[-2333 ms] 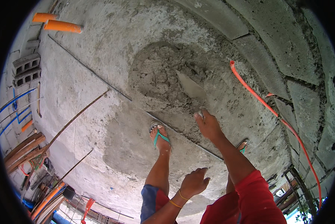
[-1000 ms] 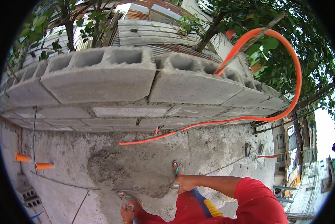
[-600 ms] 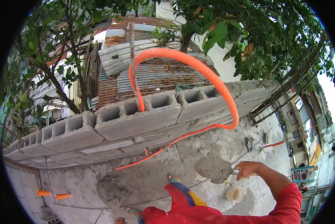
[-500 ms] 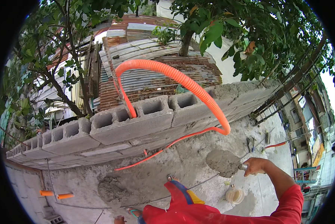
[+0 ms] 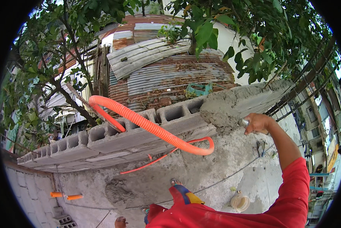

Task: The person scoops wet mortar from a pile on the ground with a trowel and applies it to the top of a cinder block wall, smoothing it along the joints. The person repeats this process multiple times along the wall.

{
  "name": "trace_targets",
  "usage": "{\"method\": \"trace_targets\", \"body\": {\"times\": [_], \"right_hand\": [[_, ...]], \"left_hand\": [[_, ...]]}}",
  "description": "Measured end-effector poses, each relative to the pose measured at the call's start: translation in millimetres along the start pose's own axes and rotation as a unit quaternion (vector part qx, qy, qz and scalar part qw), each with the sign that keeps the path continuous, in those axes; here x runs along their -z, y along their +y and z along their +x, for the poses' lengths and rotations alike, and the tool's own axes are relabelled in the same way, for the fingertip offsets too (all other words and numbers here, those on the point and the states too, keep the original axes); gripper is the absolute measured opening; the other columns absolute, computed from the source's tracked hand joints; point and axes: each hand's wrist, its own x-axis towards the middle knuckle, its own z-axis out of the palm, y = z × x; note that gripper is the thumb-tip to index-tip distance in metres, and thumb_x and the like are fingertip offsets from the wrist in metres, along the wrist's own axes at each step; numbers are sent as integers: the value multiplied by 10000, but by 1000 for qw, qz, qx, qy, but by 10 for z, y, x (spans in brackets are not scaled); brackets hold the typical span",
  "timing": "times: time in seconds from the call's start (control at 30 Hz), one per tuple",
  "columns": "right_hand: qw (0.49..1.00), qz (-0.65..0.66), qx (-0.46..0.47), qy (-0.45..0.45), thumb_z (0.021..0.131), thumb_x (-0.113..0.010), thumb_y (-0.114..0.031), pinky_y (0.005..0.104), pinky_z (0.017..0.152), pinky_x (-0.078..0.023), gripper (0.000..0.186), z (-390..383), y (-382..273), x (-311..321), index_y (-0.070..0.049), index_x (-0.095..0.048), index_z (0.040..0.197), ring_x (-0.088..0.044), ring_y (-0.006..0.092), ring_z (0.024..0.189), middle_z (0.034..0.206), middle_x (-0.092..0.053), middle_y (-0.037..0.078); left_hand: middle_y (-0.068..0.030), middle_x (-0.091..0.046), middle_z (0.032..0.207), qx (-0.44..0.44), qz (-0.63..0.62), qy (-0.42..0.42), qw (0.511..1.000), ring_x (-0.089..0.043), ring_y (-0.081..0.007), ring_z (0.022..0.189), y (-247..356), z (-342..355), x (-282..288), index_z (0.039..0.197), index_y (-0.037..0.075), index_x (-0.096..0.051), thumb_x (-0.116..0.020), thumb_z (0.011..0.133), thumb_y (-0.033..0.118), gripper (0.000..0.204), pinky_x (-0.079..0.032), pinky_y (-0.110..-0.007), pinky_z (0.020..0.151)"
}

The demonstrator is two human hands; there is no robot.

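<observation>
My right hand (image 5: 258, 124) is closed round the metal handle of a trowel (image 5: 243, 122). Wet mortar (image 5: 220, 117) covers the trowel's blade, which is at the top of the hollow-block wall (image 5: 109, 148), beside blocks with open cores; I cannot tell whether it touches them. Further right, grey mortar (image 5: 271, 91) lies along the wall's top. My left hand (image 5: 121, 222) hangs low at the bottom edge, its fingers mostly hidden. A looped orange corrugated conduit (image 5: 147, 127) comes out of a block core beside a leaning rebar (image 5: 74, 90).
On the concrete floor are a mortar pile (image 5: 119, 190), a pale bucket (image 5: 240, 202) and short orange pipes (image 5: 74, 197). Loose blocks (image 5: 63, 219) sit lower left. Trees (image 5: 206, 32) and rusty corrugated sheets (image 5: 170, 74) stand beyond the wall; a bar grid (image 5: 280, 107) runs on the right.
My right hand has lifted the trowel with mortar from the floor pile up to the wall's top. My view has swung up to the wall. The conduit and rebar now lean further left.
</observation>
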Motion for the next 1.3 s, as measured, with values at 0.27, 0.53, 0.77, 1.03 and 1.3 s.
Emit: {"method": "trace_targets", "body": {"times": [0.27, 0.53, 0.77, 1.03, 1.3], "right_hand": [[942, -294, 155, 44, 736, -820, -163, 443, 702, -573, 371, 806, -1263, 389, -7, -732, 1061, -724, 303, 833, 897, -738, 165], [831, -468, 209, 217, 830, -715, -123, 500, 798, -612, 249, 890, -1563, -177, -121, -748, 1077, -750, 342, 1002, 1009, -774, 122], [859, -426, 123, 255, 878, -775, -321, 499, 847, -600, 310, 272, -1037, -58, -129, -740, 1120, -741, 356, 1021, 1034, -770, 137], [905, -324, 109, 254, 916, -724, -556, 525, 886, -579, 526, -73, -958, -575, -71, -728, 1122, -726, 410, 1029, 1043, -762, 208], [923, -11, 156, 352, 974, -712, -349, 504, 812, -507, 443, -100, 613, -1624, 71, -692, 1114, -663, 490, 885, 996, -725, 300]], "left_hand": [[-231, -647, 1388, -196, 428, 47, 881, -667, -394, 1202, -379, -814, 357, 1334, 6, -652, -540, 1038, 205, 374, -591, -472, 931], [-153, -663, 1247, 183, -114, -26, 976, -707, -260, 1128, -678, -1413, 147, 1353, 51, -636, -629, 1005, 298, 427, -607, -421, 743], [-201, -654, 1323, -278, 181, 56, 942, -607, -428, 1212, -990, -1393, 115, 1308, 54, -659, -756, 897, 388, 539, -503, -532, 1027], [-104, -738, 1049, 162, -126, 61, 977, -760, -253, 767, -168, -647, 80, 1237, 30, -657, -630, 1008, 226, 302, -551, -364, 554], [-189, -769, 1098, 72, -49, 97, 991, -731, -265, 906, 135, -525, 271, 1224, -50, -710, -702, 963, 221, 376, -576, -380, 840]]}}
